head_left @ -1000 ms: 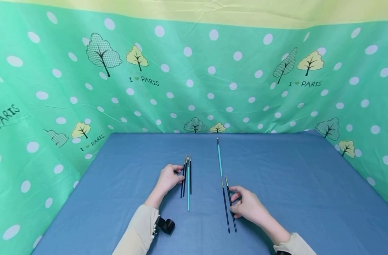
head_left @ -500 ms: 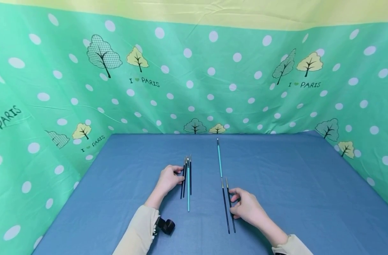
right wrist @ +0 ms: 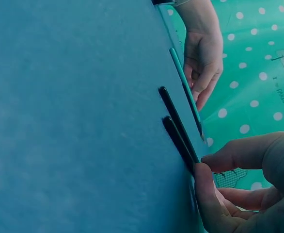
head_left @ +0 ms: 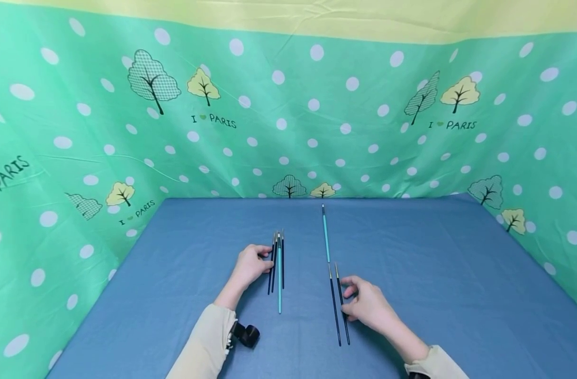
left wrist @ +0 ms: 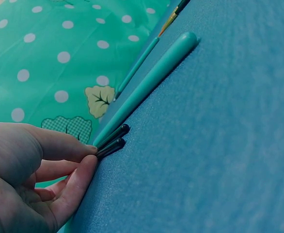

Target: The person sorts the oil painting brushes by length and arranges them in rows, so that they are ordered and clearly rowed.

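In the head view, three black paintbrushes and a teal paintbrush [head_left: 280, 287] lie close together, bristles away from me. My left hand [head_left: 249, 267] pinches the leftmost black paintbrush [head_left: 269, 286] between thumb and index finger; the left wrist view shows black handle ends [left wrist: 118, 143] sticking out past the fingertips. To the right, two more black paintbrushes lie almost parallel. My right hand [head_left: 370, 306] pinches the outer black paintbrush [head_left: 347, 332] by its handle, while the inner black paintbrush [head_left: 335, 308] lies just left of it. Part of the pinched handle is hidden by fingers.
A second teal paintbrush [head_left: 326, 237] lies beyond the right pair, its handle end close to the inner brush's bristles. Blue cloth [head_left: 411, 247] covers the table. A green dotted curtain [head_left: 312, 137] hangs along the back and sides.
The right hand has turned the outer black paintbrush slightly, its handle end shifting a little left toward the inner one. My left hand and its group of paintbrushes stay in place.
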`<action>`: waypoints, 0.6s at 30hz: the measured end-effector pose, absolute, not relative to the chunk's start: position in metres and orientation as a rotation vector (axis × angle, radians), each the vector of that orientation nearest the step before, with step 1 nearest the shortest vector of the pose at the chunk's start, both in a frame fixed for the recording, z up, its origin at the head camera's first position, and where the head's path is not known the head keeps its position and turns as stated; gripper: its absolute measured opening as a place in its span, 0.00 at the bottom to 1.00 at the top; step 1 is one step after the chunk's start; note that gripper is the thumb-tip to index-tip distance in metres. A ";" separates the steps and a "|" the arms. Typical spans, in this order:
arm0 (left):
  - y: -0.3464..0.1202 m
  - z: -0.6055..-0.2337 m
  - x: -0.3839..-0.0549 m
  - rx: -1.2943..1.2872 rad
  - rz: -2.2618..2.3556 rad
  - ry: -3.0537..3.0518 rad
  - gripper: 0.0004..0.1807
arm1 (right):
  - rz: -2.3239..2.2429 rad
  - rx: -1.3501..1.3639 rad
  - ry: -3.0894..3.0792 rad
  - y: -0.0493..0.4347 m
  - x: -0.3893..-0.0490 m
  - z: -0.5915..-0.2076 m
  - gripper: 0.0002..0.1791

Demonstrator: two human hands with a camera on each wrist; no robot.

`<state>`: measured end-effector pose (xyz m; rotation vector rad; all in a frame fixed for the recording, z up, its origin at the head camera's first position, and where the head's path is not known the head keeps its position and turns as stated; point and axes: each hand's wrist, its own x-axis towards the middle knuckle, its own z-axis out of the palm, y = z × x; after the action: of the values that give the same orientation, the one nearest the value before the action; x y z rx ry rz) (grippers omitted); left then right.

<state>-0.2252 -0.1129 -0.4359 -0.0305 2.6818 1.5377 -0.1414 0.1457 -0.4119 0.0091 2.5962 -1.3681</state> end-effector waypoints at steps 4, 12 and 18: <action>-0.114 -0.436 -0.225 -0.031 1.539 2.681 0.22 | -1.371 0.011 2.632 0.145 -0.147 -0.410 0.27; -0.113 -0.437 -0.225 -0.020 1.538 2.693 0.22 | -1.370 -0.078 2.658 0.130 -0.162 -0.402 0.26; -0.113 -0.436 -0.225 -0.030 1.532 2.691 0.22 | -1.347 -0.179 2.674 0.112 -0.172 -0.396 0.25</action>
<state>-0.2247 -0.1133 -0.4365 -0.0300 2.6914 1.5320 -0.1725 0.1119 -0.3957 -0.1787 2.6736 -1.3475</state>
